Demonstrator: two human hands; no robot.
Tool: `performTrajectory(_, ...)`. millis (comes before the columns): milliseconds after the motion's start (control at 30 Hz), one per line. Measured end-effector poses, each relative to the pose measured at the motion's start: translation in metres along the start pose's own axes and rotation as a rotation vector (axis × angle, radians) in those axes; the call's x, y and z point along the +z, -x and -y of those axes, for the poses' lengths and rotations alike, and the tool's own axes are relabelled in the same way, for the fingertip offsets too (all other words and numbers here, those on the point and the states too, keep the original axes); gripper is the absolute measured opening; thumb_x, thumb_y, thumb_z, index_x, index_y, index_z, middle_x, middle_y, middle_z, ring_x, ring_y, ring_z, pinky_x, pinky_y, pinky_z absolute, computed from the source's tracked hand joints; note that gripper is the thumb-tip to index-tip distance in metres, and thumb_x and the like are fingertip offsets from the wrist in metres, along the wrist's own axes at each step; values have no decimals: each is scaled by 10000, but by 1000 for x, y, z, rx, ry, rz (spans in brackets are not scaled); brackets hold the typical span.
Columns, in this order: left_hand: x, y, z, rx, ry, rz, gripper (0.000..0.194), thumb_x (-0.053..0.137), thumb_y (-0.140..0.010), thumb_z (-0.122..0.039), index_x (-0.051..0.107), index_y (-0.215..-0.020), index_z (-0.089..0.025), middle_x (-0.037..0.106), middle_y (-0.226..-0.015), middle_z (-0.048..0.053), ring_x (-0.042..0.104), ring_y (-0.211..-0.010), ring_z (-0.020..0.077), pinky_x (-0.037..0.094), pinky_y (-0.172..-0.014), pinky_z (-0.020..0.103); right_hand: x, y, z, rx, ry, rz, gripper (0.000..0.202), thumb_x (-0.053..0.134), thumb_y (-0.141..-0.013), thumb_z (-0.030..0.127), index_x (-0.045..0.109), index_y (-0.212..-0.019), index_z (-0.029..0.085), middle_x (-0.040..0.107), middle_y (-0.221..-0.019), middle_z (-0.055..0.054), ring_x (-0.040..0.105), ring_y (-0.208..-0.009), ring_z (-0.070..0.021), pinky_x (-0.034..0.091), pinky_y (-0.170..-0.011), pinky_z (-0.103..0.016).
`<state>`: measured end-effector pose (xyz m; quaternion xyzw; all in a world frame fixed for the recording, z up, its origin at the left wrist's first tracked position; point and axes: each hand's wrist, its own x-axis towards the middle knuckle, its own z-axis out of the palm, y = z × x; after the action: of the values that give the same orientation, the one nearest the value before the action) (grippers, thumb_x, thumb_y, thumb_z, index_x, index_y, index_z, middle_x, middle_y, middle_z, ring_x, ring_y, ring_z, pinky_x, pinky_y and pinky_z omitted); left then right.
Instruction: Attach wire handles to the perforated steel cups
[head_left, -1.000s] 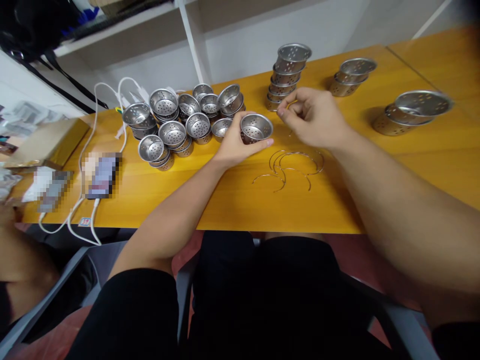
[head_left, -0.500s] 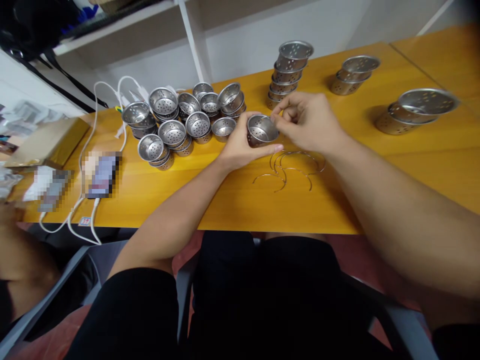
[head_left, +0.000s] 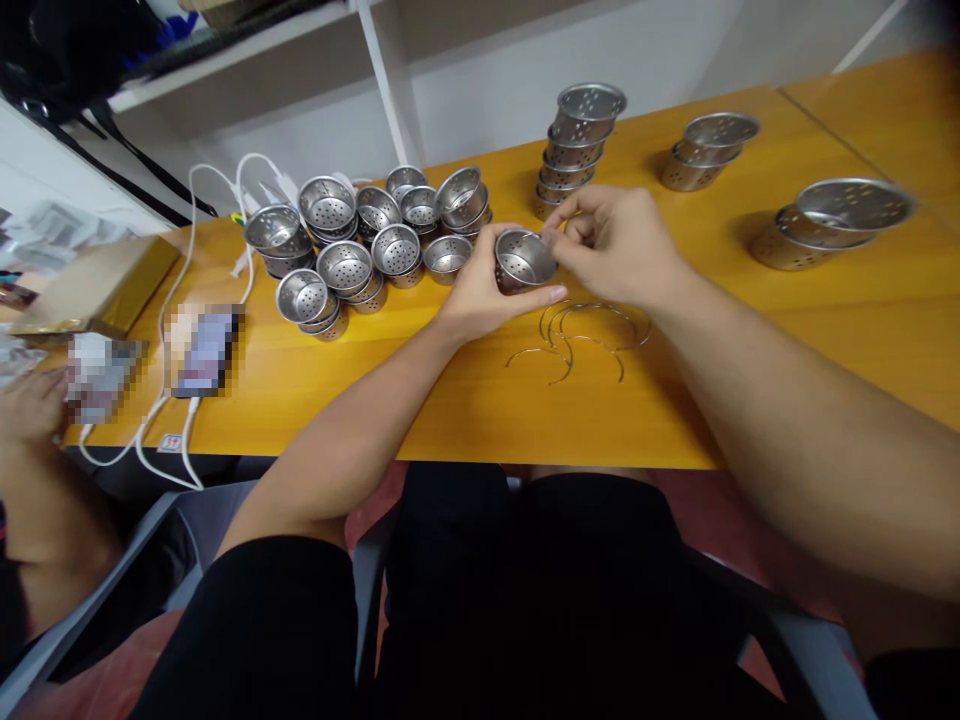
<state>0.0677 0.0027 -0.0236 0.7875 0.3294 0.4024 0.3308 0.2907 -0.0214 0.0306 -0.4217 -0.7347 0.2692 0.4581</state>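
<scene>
A perforated metal cup (head_left: 525, 262) is gripped by my left hand (head_left: 484, 290), its open top facing up and tilted toward me. At the cup's right rim, my right hand (head_left: 611, 245) has its thumb and index finger pinched together; whatever lies between them is too small to make out. Several thin curved wires (head_left: 570, 340) lie on the yellow table (head_left: 465, 410) just below both hands. Left of the hands stand several metal cups (head_left: 345, 268) in short stacks. A taller stack of cups (head_left: 577, 140) rises behind my right hand.
Two smaller cup stacks stand at the right, one farther back (head_left: 701, 150) and one nearer (head_left: 825, 225). A phone (head_left: 206, 350) with white cables, a cardboard box (head_left: 105, 290) and another person's hand (head_left: 30, 405) are at the left. A shelf runs behind the table.
The other person's hand at the far left has moved up onto the table edge beside the blurred item. My own hands and the cup look unchanged.
</scene>
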Motion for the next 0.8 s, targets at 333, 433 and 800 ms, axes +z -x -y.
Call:
performTrajectory(333,-2,2,-9,13,2,7,1024,1039,-874,-706,475,-1578,-223,667,-1589,181,713,-1491,372,570,-1345,563,5,2,12,0,-49,-7,281,963,-1023,407,705,-984,302,512,-618,39,403,-545,-169,320,-581,-412)
performTrajectory(433,-2,2,-8,13,31,22,997,990,-905,-759,490,-1581,-221,667,-1584,179,707,-1499,373,563,-1349,570,5,2,14,2,-66,-6,263,953,-1027,376,708,-962,306,541,-634,25,420,-554,-176,327,-583,-417)
performTrajectory(800,-9,-7,15,51,248,33,839,866,-978,-874,612,-1448,-227,733,-1376,114,715,-1443,368,528,-1361,663,-15,4,24,14,-369,244,607,1042,-849,867,835,-1033,328,731,-810,0,553,-606,-183,408,-541,-396)
